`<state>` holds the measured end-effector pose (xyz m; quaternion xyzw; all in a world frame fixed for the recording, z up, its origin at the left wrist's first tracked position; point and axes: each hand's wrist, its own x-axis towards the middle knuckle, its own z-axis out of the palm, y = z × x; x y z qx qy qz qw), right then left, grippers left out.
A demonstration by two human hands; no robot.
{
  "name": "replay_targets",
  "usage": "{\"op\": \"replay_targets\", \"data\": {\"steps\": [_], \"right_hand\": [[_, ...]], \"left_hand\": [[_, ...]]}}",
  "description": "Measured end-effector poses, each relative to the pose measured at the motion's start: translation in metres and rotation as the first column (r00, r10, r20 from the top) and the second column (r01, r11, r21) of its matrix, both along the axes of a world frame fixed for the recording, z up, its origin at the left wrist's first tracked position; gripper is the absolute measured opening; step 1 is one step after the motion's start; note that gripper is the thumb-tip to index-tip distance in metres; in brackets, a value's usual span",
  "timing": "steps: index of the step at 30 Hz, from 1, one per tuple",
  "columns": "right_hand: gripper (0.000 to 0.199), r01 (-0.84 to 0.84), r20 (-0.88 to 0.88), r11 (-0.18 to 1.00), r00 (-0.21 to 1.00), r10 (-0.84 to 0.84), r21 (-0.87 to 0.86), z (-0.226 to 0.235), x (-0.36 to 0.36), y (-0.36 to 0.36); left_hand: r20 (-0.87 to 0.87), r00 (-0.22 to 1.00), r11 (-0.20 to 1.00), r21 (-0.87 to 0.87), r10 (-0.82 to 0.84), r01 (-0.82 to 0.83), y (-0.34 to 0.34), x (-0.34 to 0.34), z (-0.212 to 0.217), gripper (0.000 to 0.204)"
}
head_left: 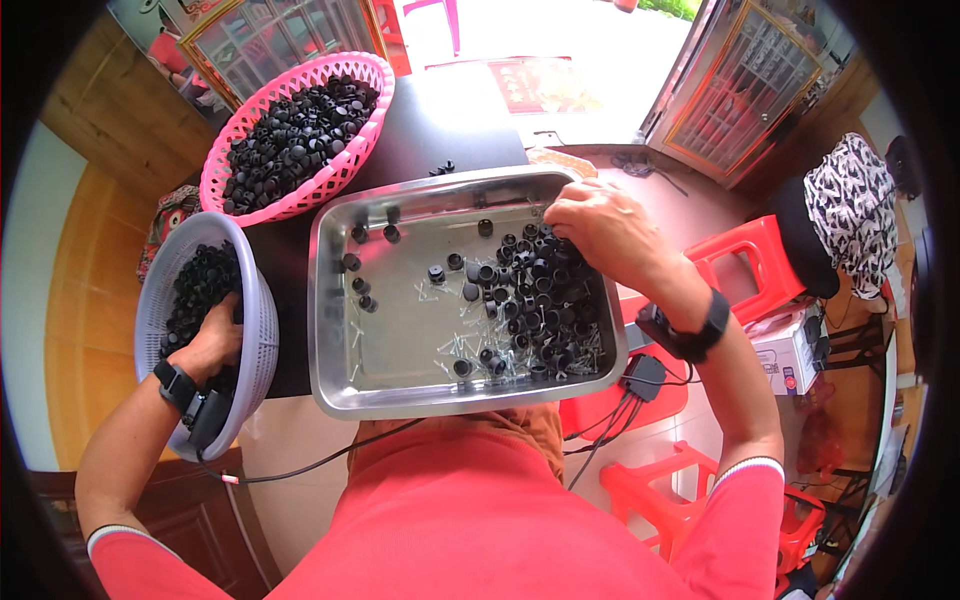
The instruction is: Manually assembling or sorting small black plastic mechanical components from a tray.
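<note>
My left hand (217,340) reaches down into the grey-blue plastic basket (262,330) at the left, its fingers hidden against the small black plastic parts (200,285) inside. At the far right corner of the metal tray (350,395), my right hand (605,222) is closed, fingertips bent together just over the black caps; whatever they hold is hidden. Many round black caps (545,290) are heaped in the tray's right half. Loose silver screws (458,345) lie among them and toward the middle. Several more caps (362,285) are scattered along the tray's left side.
A pink basket (215,185) full of black caps stands behind on the dark table (430,125). Red stools (765,270) are at the right, beside a white box (785,350). A black cable (330,465) runs from my left wrist. Beyond the table is an open doorway.
</note>
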<state>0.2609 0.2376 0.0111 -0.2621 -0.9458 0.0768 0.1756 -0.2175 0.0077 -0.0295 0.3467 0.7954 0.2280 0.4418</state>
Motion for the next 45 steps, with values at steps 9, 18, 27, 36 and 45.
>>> {"op": "replay_targets", "data": {"steps": [9,18,27,36,45], "right_hand": [[0.008,-0.079,0.346,0.994,0.937,0.049,0.074,-0.004,-0.030,0.018],[0.008,-0.034,0.322,0.998,0.947,0.013,0.060,-0.005,-0.030,0.012],[0.009,-0.054,0.339,0.998,0.939,0.063,-0.038,-0.008,-0.033,0.007],[0.014,-0.100,0.118,0.994,0.988,0.103,-0.038,0.003,-0.016,-0.007],[0.013,-0.033,-0.093,0.999,0.995,0.034,0.014,0.029,0.017,-0.099]], "left_hand": [[-0.048,0.991,0.981,-0.138,0.128,-0.134,-0.001,0.043,0.057,0.045],[0.451,0.770,0.882,-0.097,0.452,-0.461,-0.023,0.010,0.081,0.013],[0.687,0.700,0.915,0.130,0.194,-0.381,-0.013,0.072,0.151,0.011],[0.700,0.670,0.969,0.185,-0.247,0.164,0.084,0.213,0.156,0.010],[0.344,0.913,0.972,-0.002,-0.218,0.233,0.154,0.258,0.059,0.010]]}}
